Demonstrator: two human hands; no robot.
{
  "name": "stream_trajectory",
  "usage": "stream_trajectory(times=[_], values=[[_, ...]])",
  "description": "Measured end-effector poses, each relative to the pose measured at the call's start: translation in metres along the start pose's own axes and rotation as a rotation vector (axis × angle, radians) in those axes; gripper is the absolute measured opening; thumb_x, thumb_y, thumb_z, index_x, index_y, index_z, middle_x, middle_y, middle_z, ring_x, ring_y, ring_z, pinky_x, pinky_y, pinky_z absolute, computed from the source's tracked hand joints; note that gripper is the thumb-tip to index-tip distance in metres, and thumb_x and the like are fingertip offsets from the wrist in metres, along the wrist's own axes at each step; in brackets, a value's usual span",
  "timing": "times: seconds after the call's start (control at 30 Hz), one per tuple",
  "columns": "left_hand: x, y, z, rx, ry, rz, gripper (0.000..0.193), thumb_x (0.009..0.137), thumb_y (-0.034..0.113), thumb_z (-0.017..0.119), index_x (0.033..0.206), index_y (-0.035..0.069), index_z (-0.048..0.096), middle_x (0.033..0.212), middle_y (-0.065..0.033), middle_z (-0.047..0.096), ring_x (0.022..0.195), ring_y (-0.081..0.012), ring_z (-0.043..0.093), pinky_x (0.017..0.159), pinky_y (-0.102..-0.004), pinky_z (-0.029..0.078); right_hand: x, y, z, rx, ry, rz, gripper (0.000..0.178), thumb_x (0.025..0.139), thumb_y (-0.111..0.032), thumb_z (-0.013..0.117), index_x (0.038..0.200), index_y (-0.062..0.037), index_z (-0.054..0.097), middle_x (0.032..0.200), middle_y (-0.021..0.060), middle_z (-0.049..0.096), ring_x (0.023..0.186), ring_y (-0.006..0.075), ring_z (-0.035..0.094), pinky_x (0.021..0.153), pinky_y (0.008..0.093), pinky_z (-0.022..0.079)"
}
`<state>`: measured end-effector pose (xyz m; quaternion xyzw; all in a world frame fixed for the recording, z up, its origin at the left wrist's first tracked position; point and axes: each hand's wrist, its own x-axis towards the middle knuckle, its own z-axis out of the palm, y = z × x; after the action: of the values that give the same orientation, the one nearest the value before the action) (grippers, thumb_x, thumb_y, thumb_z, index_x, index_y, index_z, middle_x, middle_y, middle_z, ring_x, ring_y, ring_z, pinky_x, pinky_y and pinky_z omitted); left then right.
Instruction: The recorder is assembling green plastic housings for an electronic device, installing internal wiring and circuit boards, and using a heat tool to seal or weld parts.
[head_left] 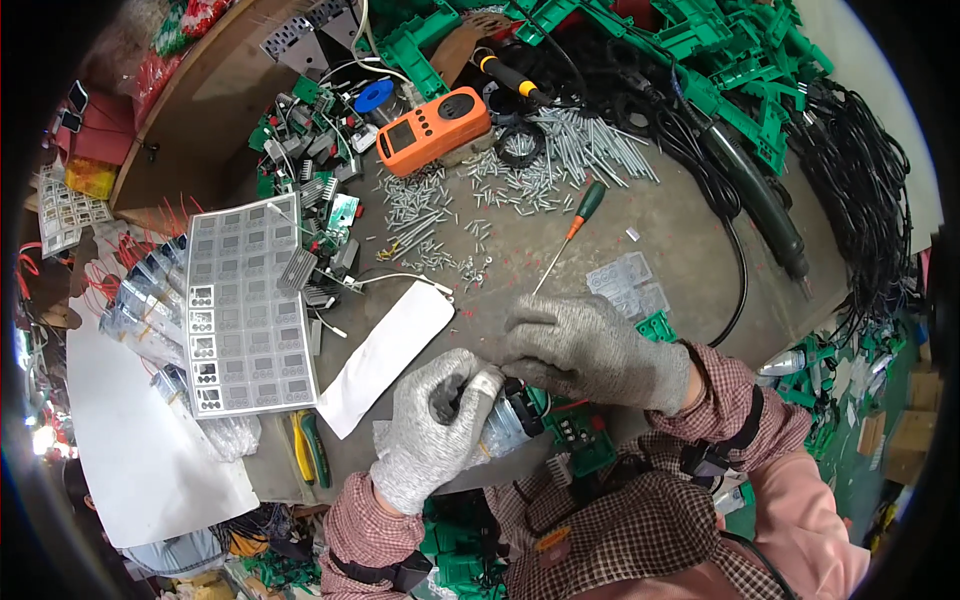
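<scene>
left hand (435,425), pale grey knit glove: fingers curled, tips drawn together; whether they pinch anything cannot be told. right hand (600,345), darker grey knit glove: fingers bent inward close to the left's; their grasp is likewise hidden. a black and clear rounded part (520,412) sits beneath and between both hands, left of a green plastic housing (582,447), presumably near the body for two-handed control. a green-and-orange-handled screwdriver (588,208) lies on the grey worktop (510,250), shaft toward the right hand, likely for ready reach. loose silver metal screws (600,145) lie farther off, apparently leaving working room.
</scene>
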<state>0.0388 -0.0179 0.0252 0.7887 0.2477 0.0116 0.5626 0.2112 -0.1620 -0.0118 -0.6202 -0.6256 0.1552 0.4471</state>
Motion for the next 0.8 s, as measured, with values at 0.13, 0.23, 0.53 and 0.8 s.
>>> stream_trajectory(times=[0.13,0.23,0.53,0.8], values=[[-0.003,-0.004,0.002,0.592,0.351,0.604,0.021,0.087,0.017,0.078,0.101,0.004,0.07,0.101,-0.008,0.068,0.091,-0.0255,0.065,0.086,-0.0417,0.05,0.001,0.001,0.0,0.053,0.008,-0.005,0.019,0.095,-0.022,0.068,0.106,-0.0076,0.065,0.101,0.0128,0.059,0.089,0.0355,0.067,0.074,0.0449,0.055],[-0.009,-0.014,-0.001,0.94,0.417,0.745,0.031,0.082,0.02,0.079,0.108,0.006,0.07,0.102,-0.0068,0.067,0.092,-0.0245,0.065,0.088,-0.0417,0.048,0.003,0.001,-0.002,0.071,-0.048,-0.005,0.019,0.096,-0.022,0.067,0.108,-0.0065,0.065,0.101,0.0143,0.058,0.091,0.036,0.066,0.075,0.0454,0.054],[-0.007,-0.001,0.02,-0.254,0.283,0.223,0.015,0.09,0.001,0.076,0.1,0.004,0.065,0.096,-0.006,0.063,0.092,-0.0157,0.064,0.079,-0.0312,0.053,0.001,0.005,-0.001,0.189,0.015,-0.011,0.02,0.09,-0.016,0.076,0.102,-0.0035,0.066,0.099,0.0129,0.061,0.087,0.0339,0.065,0.074,0.0418,0.052],[-0.012,-0.028,0.028,-0.034,0.363,0.456,0.019,0.088,0.0,0.079,0.105,0.003,0.072,0.103,-0.0085,0.069,0.095,-0.0155,0.066,0.08,-0.0274,0.054,-0.006,0.011,-0.016,0.224,-0.065,-0.081,0.02,0.099,-0.016,0.064,0.114,-0.0041,0.065,0.107,0.0162,0.061,0.1,0.037,0.065,0.082,0.0449,0.054]])
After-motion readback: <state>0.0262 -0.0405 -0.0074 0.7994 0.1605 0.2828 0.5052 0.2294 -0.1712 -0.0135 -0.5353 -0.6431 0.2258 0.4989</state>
